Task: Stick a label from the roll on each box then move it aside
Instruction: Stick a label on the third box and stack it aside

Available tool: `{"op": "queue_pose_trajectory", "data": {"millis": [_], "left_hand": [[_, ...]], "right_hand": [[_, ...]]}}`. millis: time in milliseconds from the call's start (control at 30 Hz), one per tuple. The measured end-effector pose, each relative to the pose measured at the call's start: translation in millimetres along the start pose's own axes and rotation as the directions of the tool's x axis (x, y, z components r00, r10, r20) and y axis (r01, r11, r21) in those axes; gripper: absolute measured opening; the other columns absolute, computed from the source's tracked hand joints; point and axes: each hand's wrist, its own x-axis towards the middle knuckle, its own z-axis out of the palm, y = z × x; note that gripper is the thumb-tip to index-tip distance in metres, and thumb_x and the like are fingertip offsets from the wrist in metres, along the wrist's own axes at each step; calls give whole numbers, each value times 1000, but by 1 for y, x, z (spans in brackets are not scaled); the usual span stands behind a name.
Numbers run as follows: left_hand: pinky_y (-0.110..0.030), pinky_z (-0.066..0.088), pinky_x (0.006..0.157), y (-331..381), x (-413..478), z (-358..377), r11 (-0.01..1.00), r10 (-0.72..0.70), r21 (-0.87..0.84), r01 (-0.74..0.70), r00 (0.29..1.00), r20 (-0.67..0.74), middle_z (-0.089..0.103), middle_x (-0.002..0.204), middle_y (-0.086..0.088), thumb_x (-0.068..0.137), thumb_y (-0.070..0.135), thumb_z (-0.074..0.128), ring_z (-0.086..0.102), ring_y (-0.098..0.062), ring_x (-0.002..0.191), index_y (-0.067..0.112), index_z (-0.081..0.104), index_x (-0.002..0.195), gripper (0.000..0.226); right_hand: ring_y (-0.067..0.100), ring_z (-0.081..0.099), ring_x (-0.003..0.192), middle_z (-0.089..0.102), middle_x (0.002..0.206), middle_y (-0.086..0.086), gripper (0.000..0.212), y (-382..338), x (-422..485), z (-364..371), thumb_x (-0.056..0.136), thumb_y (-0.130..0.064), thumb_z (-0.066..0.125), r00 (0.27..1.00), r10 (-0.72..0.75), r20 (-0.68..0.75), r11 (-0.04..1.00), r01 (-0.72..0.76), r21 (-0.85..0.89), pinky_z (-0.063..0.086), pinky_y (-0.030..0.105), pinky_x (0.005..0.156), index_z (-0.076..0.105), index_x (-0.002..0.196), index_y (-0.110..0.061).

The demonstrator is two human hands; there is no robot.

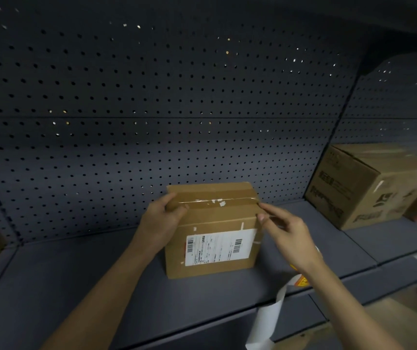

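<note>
Small brown cardboard box (pixel 212 218), tape-sealed, white barcoded label (pixel 221 247) on front face, stands on dark grey metal shelf (pixel 76 286). Left hand (pixel 163 223) grips upper-left corner; right hand (pixel 288 236) pinches upper-right corner

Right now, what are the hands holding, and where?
The left hand grips the small box at its top left corner. The right hand is at its top right corner; whether it pinches it is unclear.

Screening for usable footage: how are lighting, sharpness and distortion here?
Head view: dim overall, the shelf dark; wide-angle distortion bows the pegboard; the centre box is fairly sharp, its shipping label print unreadable; the right-hand box and white paper strip are soft.
</note>
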Motion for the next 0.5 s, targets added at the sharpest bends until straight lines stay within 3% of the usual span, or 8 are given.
{"op": "queue_pose_trajectory", "data": {"millis": [67, 133, 267, 400, 500], "left_hand": [[-19, 46, 81, -2, 2, 2, 1000, 21, 8, -21, 999, 25, 62, 112, 8, 97, 21, 62, 62, -11, 99, 18, 50, 143, 49], [-17, 46, 81, -2, 6, 4, 999, 13, -31, -11, 998, 55, 64, 120, 6, 97, 19, 60, 63, -8, 101, 18, 46, 147, 51], [-16, 45, 78, -3, 16, 16, 998, 12, -63, -6, 995, 94, 61, 121, 7, 98, 19, 60, 61, 1, 96, 21, 43, 149, 54], [-34, 50, 98, -3, 18, 24, 999, 36, -8, -36, 995, 98, 66, 118, 6, 98, 23, 59, 65, -12, 105, 22, 46, 147, 51], [-45, 45, 108, -4, 9, 26, 976, 190, 122, -181, 980, -65, 58, 135, 2, 96, 30, 58, 55, -19, 125, 27, 56, 134, 38]], "right_hand": [[0, 65, 102, 71, 114, -11, 33, 1, -5, 0, 92, -36, 67, 1000, 3, -26, 1000, -4, -18, 50, 19, 88, 69, 125, -28], [0, 65, 101, 70, 113, -10, 35, 2, -12, -2, 92, -38, 67, 999, -4, -53, 999, 1, -51, 49, 16, 85, 69, 124, -27], [2, 64, 103, 68, 114, -10, 37, 3, -24, -7, 92, -41, 65, 994, -15, -106, 995, 4, -104, 52, 24, 89, 68, 126, -25], [0, 63, 104, 68, 116, -10, 36, 3, -24, -16, 93, -40, 64, 994, 5, -105, 994, -16, -104, 52, 23, 90, 67, 127, -27], [-6, 63, 102, 68, 112, -13, 31, 7, -32, -26, 94, -35, 64, 985, 18, -171, 997, -31, -75, 49, 13, 85, 66, 124, -29]]}}
